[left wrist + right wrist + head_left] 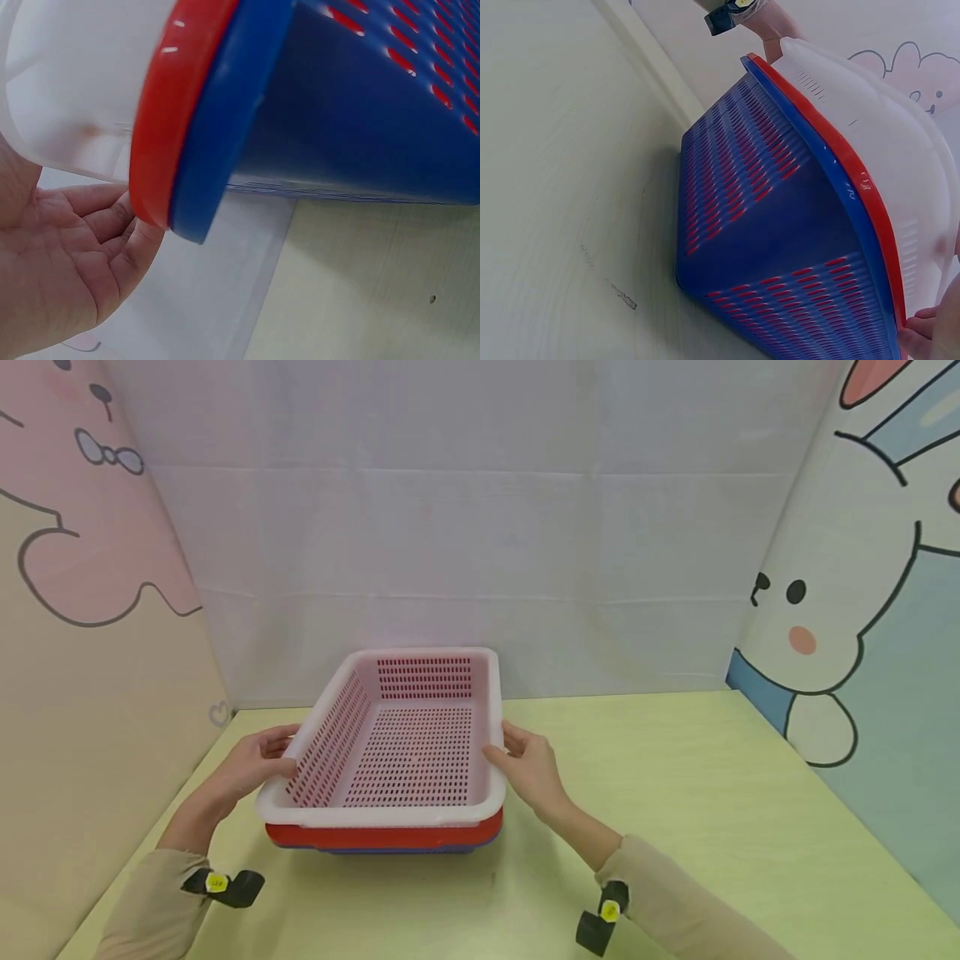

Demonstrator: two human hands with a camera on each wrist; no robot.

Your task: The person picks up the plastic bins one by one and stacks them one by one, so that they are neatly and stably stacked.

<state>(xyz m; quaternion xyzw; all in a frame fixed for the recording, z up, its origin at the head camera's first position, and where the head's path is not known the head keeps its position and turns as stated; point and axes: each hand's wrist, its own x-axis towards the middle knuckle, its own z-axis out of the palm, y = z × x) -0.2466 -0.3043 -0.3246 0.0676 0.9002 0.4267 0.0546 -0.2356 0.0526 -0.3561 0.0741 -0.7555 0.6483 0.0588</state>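
Three perforated plastic baskets are stacked on the table: a white basket (378, 817) on top, a red basket (382, 837) under it and a blue basket (780, 217) at the bottom. My left hand (251, 766) grips the white basket's left rim, thumb over the top and fingers outside below. On the opposite side, my right hand (534, 770) holds the right rim in the same way. Both wrist views show the white basket's rim raised above the red one. In the left wrist view, the left fingers (139, 251) are right at the red rim.
The pale yellow-green table (675, 793) extends to the right and in front of the stack. A white sheet (480, 527) hangs behind it. Printed panels with a pink cartoon animal (90, 552) and a white rabbit (840, 568) stand at the sides.
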